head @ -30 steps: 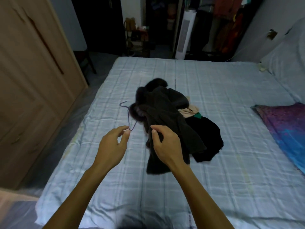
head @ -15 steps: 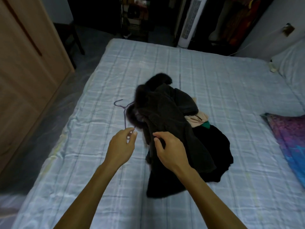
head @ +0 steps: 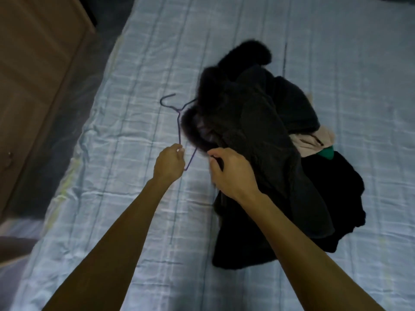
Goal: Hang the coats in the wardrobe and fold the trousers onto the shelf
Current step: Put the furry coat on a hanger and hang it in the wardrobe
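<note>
Working just right of the wooden wardrobe point(head: 33, 63), over the pale checked bedsheet point(head: 134, 221), pinching the purple wire hanger point(head: 179, 129) between left hand point(head: 169, 163) thumb and fingertips, clutching with curled right hand point(head: 232, 172) fingers the edge of the dark fur-collared coat point(head: 258, 131), heaped mid-bed beside a black garment point(head: 332, 194)

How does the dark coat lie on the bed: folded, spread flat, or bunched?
Bunched: the dark coat lies in rumpled humps over other clothes, not flat or squared.
</note>
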